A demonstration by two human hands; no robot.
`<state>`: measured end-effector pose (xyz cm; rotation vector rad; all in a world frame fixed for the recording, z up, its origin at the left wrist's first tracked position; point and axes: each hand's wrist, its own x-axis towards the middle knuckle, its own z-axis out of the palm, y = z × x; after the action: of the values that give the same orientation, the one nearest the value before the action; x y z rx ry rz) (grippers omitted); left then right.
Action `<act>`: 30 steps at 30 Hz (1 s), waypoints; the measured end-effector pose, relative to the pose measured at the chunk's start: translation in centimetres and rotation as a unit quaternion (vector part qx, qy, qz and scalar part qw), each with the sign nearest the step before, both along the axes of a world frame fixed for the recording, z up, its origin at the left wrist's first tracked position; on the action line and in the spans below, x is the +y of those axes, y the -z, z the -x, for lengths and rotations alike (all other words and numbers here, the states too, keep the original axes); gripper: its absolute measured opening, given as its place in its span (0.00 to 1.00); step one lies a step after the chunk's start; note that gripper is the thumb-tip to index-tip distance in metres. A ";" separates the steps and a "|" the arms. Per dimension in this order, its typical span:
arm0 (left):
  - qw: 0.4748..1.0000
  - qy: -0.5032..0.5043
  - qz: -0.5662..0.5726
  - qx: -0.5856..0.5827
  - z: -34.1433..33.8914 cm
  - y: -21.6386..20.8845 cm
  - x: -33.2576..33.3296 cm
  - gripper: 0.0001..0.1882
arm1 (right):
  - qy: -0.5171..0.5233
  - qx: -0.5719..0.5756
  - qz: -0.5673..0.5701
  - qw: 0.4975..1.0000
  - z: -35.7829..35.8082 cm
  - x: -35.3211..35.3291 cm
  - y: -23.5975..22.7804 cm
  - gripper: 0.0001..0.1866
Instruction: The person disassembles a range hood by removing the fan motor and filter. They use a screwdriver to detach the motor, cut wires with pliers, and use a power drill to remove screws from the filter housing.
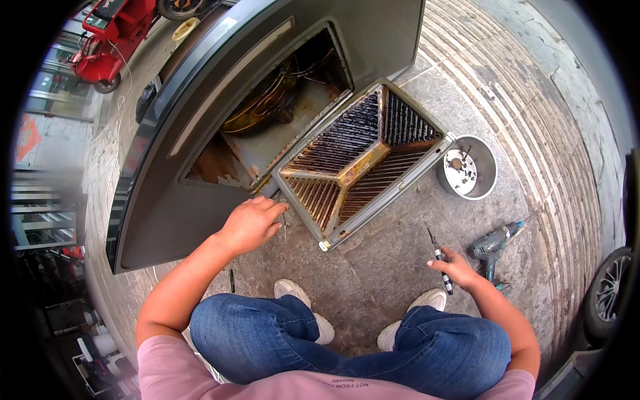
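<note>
A dark range hood [155, 207] rests on the ground at the left, its greasy cavity exposed. Hinged out from its opening lies a filter panel [363, 167] with slats coated in brown and black grease. My left hand [252, 224] is by the panel's near-left corner, fingers bent and apart, palm down. A thin, thread-like thing shows beside its fingertips; whether they touch it I cannot tell. Over the ground at the right, my right hand [460, 269] holds a slim screwdriver [438, 255] with a black-and-white handle between thumb and fingers, the shaft pointing away from me.
A round metal bowl [490, 170] with small dark bits stands beside the panel's right corner. A cordless drill [490, 244] lies right of my right hand. A dark stick [232, 281] is near my left knee. Farther off are a red scooter [110, 40] and a car wheel [610, 287].
</note>
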<state>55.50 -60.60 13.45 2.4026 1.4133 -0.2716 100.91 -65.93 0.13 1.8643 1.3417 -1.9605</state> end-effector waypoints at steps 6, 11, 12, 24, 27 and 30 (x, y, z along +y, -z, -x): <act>0.998 -0.052 0.037 -0.003 1.1 0.9 -0.5 0.19 | -0.008 -0.021 -0.006 1.000 0.8 0.3 0.2 0.53; 0.998 -0.054 0.037 -0.008 1.0 1.4 -0.5 0.20 | -0.012 -0.028 -0.024 0.999 0.6 -0.2 0.9 0.57; 0.998 -0.047 0.035 -0.019 1.0 1.7 -0.5 0.20 | -0.013 -0.035 -0.030 0.999 0.5 -0.4 1.2 0.57; 0.990 -0.095 0.107 0.003 -0.6 1.0 -0.2 0.20 | -0.007 -0.008 -0.019 1.000 1.8 0.2 0.3 0.57; 0.992 -0.084 0.096 0.006 -0.5 0.5 -0.1 0.19 | -0.026 -0.014 -0.042 0.999 1.8 0.2 0.9 0.57; 0.995 -0.062 0.077 -0.002 -1.3 -0.6 0.1 0.19 | -0.047 -0.026 -0.054 0.997 1.9 0.0 1.6 0.56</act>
<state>56.78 -60.49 14.05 2.1821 1.4761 -0.3322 98.97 -65.91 -1.46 1.8474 1.5180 -1.8171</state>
